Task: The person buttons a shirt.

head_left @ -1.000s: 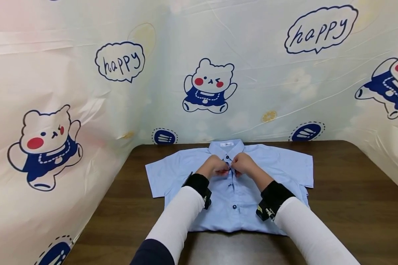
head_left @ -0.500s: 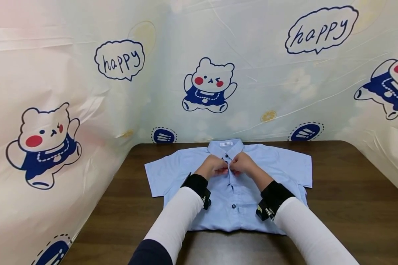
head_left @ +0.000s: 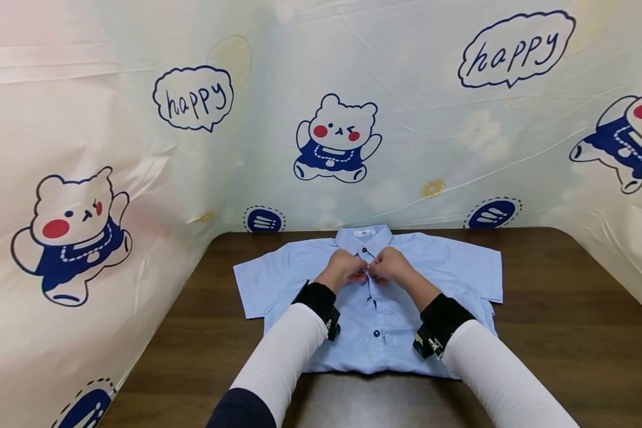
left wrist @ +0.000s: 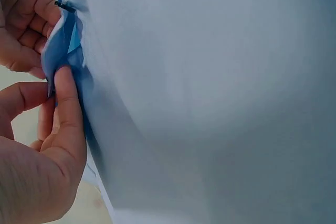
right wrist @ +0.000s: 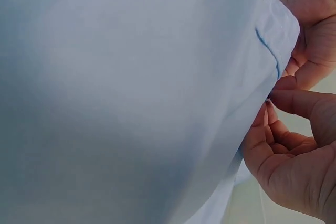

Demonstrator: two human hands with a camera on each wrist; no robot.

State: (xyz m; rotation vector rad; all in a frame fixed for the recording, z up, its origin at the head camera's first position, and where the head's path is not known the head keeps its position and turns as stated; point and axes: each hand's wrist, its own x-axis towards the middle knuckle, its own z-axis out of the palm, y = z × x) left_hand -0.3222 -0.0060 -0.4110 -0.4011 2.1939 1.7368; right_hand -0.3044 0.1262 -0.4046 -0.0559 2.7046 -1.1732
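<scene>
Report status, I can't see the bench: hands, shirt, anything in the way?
Left hand and right hand both pinching the placket below the collar. Light blue shirt flat on table, lower button fastened. Nothing in the way.

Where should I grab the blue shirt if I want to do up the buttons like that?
Pinch the two front edges, one from each side, just under the collar. The shirt lies flat, front up, so its opening runs down the middle. The left hand pinches one edge there and the right hand the other. Thin cloth probably needs only fingertips.
</scene>
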